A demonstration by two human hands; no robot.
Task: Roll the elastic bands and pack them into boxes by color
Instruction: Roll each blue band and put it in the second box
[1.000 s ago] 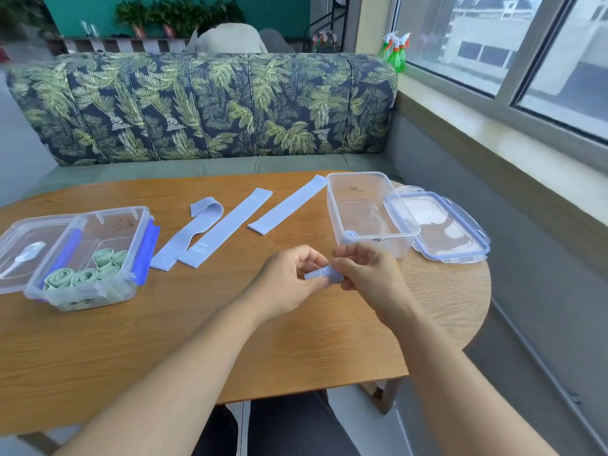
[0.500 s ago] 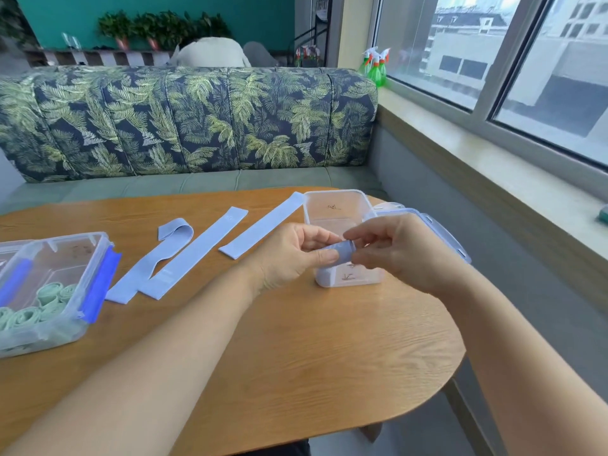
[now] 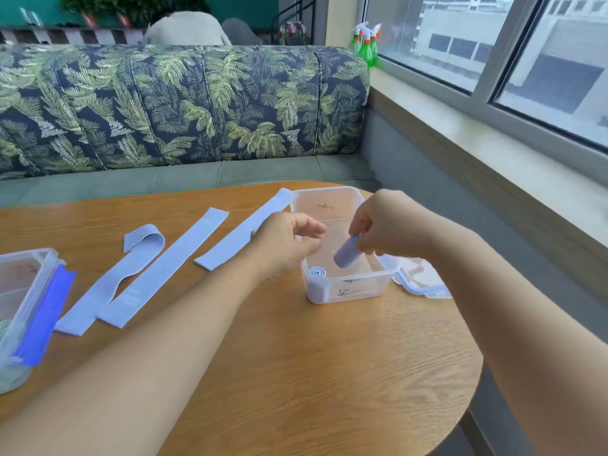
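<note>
The right hand (image 3: 388, 225) pinches a tightly rolled pale-blue elastic band (image 3: 344, 255) by its upper end, thumb and fingers curled round it. The smooth cylinder hangs tilted, its lower end dipping inside the clear rectangular plastic box (image 3: 355, 287). The left hand (image 3: 283, 241) hovers just beside the box's left wall, fingers loosely curled and holding nothing.

A second pale-blue coiled roll (image 3: 317, 273) stands on end in the box's near-left corner, its spiral edge facing up. The box has rounded corners, cloudy translucent walls and small dark scribbles on the front.

On the round-edged wood-grain table (image 3: 312, 373), three flat pale-blue elastic strips lie side by side to the left of the box: a straight strip (image 3: 237, 238) whose far end meets the box, a longer middle strip (image 3: 171, 261), and a strip with a folded-over end (image 3: 108, 284). A clear lid with a blue seal (image 3: 427, 281) lies flat just right of the box.

At the left edge sits another clear plastic box with a bright blue latch (image 3: 46, 317); pale-green material shows through its wall. Behind the table runs a padded bench with palm-leaf fabric (image 3: 184, 103).
</note>
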